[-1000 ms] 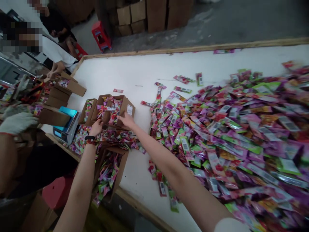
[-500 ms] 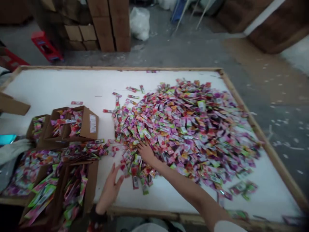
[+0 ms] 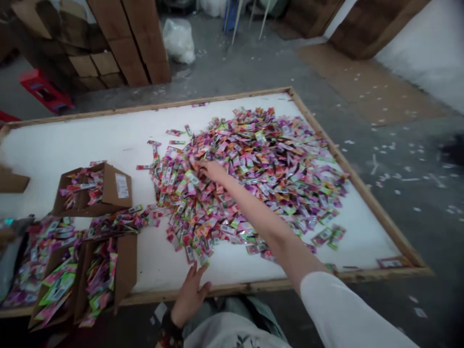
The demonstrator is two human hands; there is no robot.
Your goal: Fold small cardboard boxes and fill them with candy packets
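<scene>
A large heap of small, flat, colourful packets (image 3: 246, 164) covers the middle and right of a white table (image 3: 72, 135). My right hand (image 3: 213, 172) reaches across to the upper left of the heap. Its fingers are bent down among the packets, with their tips blurred and partly hidden, so I cannot tell whether they grip any. Close to the table's front edge, my left hand (image 3: 190, 295) has its fingers apart and holds nothing. Its fingertips are by the heap's lowest packets (image 3: 190, 253).
Left of the heap are cardboard boxes of packets (image 3: 116, 186), with more open boxes (image 3: 126, 263) at the front. A wooden rim (image 3: 322, 133) edges the table. Beyond stand a red stool (image 3: 47, 92) and stacked cartons (image 3: 141, 43). Scraps litter the floor (image 3: 395, 159).
My right hand has moved up and left over the heap, its fingers now bent. My left hand has drawn back toward the front edge. The camera view has turned and shifted right.
</scene>
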